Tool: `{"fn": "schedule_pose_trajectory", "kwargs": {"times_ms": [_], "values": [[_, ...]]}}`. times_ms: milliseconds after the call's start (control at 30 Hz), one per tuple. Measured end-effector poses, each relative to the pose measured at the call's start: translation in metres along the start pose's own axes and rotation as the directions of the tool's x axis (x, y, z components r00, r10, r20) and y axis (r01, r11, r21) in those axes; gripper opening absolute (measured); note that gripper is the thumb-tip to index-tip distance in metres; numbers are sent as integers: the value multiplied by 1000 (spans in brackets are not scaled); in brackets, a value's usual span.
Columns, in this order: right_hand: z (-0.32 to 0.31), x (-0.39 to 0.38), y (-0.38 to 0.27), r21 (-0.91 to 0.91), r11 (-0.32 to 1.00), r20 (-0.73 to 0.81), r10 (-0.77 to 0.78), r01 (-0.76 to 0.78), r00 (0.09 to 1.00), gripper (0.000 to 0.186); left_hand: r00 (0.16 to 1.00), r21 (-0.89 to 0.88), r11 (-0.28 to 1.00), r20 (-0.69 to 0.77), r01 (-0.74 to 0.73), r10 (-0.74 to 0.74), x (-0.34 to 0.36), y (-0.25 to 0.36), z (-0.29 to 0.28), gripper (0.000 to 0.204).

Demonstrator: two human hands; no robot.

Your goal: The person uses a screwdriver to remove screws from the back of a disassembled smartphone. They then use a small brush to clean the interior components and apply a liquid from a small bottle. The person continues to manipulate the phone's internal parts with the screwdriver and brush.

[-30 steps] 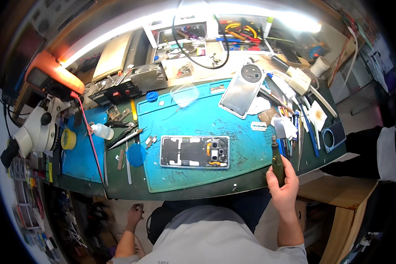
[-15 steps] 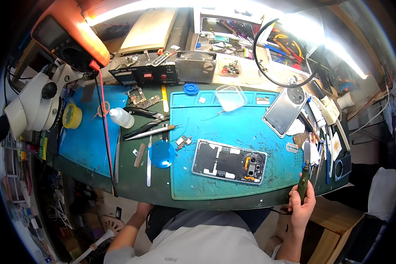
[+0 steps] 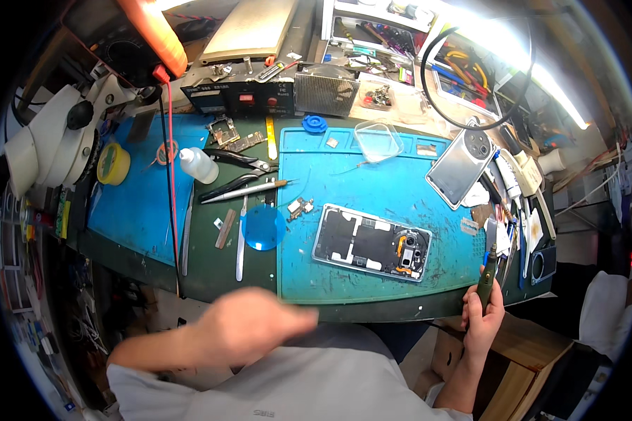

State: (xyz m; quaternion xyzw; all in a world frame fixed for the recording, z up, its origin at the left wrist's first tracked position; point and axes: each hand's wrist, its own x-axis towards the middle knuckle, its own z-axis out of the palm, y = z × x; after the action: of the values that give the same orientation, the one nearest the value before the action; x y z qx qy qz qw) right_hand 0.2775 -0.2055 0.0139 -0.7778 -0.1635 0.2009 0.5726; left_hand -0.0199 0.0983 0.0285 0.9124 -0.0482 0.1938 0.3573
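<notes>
My right hand (image 3: 482,316) is wrapped round a slim tool with a dark green handle (image 3: 486,286), held upright at the table's front right edge. Its exact kind I cannot make out. My left hand (image 3: 253,319) is smeared by motion above my lap, in front of the table's near edge; its fingers do not show clearly. Between and beyond my hands, an opened phone (image 3: 372,242) lies on the blue work mat (image 3: 351,288), its black inner side and orange flex cables facing up. Small metal parts (image 3: 300,208) and a blue disc (image 3: 265,228) lie left of it.
A white bottle (image 3: 198,166), cutting pliers (image 3: 242,175) and a craft knife (image 3: 246,192) lie at left. A clear-backed phone (image 3: 460,168) leans at the right beside crowded tools. A microscope (image 3: 53,140) and an orange multimeter (image 3: 147,35) stand at far left.
My left hand has risen from beside my lap and swung to the right across my front. My right hand keeps the green tool, nearly in place. The view has shifted slightly.
</notes>
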Motion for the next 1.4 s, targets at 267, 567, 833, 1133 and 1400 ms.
{"fn": "schedule_pose_trajectory", "kwargs": {"times_ms": [267, 567, 833, 1133, 1400], "values": [[-7, -3, 4, 47, 999, 60, -13, 10, 998, 50, 985, 193, 972, 84, 131, -149, 88, -53, 12, 116], [-7, -3, 8, -20, 988, 98, -148, 150, 984, 49, 982, 513, 839, -130, 183, -135, 84, -21, 40, 113], [-6, -12, -29, -364, 784, 439, -332, 503, 835, 67, 925, 301, 888, -270, 346, -269, 66, 3, 71, 112], [12, 13, -55, -429, 444, 672, -426, 787, 606, 66, 855, 298, 825, -369, 480, -365, 25, 16, 81, 106], [24, 27, -77, -454, 383, 704, -400, 805, 587, 67, 869, 222, 867, -338, 446, -360, 66, 7, 71, 101]]}}
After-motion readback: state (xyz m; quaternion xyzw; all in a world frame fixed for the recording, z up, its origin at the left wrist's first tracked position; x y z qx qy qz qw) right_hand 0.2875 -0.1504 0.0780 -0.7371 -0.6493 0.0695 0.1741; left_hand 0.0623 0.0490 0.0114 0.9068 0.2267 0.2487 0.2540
